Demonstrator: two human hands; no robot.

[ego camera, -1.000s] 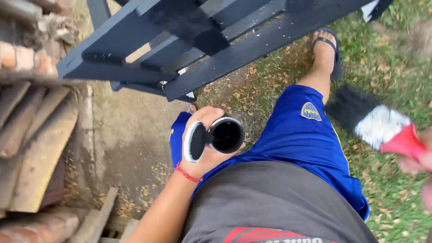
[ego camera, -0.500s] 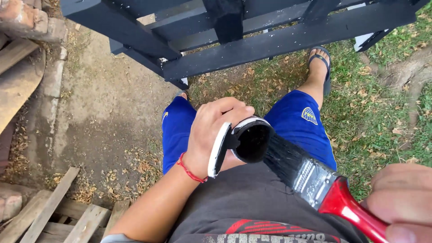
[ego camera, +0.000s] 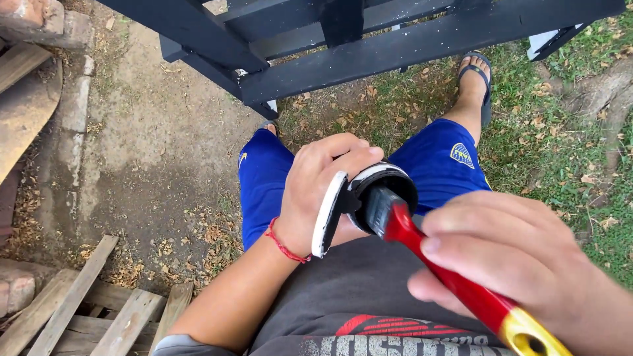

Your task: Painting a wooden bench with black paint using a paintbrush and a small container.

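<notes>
My left hand (ego camera: pixel 316 191) grips a small round paint can (ego camera: pixel 389 191) with black paint inside, and its white lid (ego camera: pixel 328 214) is pinched upright against the can's left side. My right hand (ego camera: pixel 527 270) holds a paintbrush by its red handle (ego camera: pixel 442 264) with a yellow end. The brush's metal ferrule (ego camera: pixel 377 207) sits at the can's mouth and the bristles are hidden inside the can. I wear blue shorts (ego camera: pixel 435 158), a grey shirt and a red string on the left wrist.
A black-painted wooden frame of slats (ego camera: pixel 369 46) stands just ahead, above my knees. My sandalled foot (ego camera: pixel 476 79) rests on the grass at right. Bare dirt lies at left, with bricks (ego camera: pixel 39 20) and weathered planks (ego camera: pixel 79 310) along the left edge and lower-left corner.
The brush moved from the far right to the can, and its bristles went inside. The can and left hand stayed at my lap while the view tilted down slightly.
</notes>
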